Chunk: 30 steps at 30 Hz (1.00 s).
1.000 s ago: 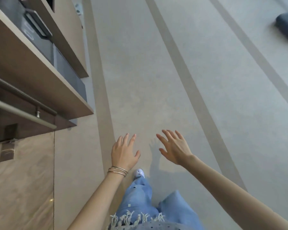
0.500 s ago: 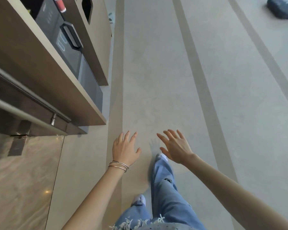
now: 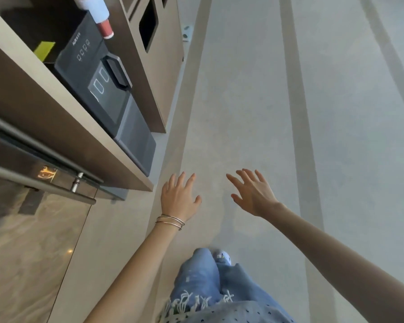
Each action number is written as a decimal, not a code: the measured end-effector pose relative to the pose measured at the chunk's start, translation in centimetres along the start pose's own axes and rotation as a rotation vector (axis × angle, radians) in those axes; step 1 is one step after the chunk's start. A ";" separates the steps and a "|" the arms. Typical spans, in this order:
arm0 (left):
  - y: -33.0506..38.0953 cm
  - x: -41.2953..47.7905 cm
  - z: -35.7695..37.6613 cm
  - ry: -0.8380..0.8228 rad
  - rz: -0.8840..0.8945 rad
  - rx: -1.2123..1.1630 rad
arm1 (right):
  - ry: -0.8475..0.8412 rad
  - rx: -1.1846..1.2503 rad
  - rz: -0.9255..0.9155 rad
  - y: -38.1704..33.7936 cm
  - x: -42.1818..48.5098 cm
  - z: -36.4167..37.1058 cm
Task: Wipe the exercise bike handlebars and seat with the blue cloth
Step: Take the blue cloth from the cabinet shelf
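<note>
Both hands hover mid-frame above the floor [image 3: 243,113], left hand [image 3: 179,198] and right hand [image 3: 252,194], fingers spread, gripping nothing; dark dispenser [image 3: 98,85] upper left.

Top edge cuts off the red-capped bottle [image 3: 96,12].

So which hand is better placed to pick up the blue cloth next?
Neither, clearly. The left hand and right hand are both empty, fingers spread, held over bare floor. No blue cloth or exercise bike is in view. The left is nearer the cabinet, if the cloth is kept there.
</note>
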<state>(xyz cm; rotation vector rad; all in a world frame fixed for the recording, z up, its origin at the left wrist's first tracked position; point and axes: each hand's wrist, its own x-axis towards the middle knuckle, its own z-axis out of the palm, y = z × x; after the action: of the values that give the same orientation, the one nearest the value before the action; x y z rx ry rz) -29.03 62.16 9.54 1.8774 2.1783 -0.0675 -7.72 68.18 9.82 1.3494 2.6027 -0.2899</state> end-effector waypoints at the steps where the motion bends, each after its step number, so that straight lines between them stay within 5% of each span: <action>1: 0.0 1.2 -0.5 0.007 -0.004 0.003 | 0.000 -0.006 -0.013 0.6 1.3 -0.4; 30: -5.0 41.3 -12.8 0.038 -0.067 0.006 | 0.067 -0.059 -0.177 12.4 42.7 -14.5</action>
<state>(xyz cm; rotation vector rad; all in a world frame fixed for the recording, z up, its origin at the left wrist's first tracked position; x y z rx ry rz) -41.39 103.89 11.76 1.8232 2.2688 -0.0520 -22.82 112.38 11.56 1.1310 2.7674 -0.1957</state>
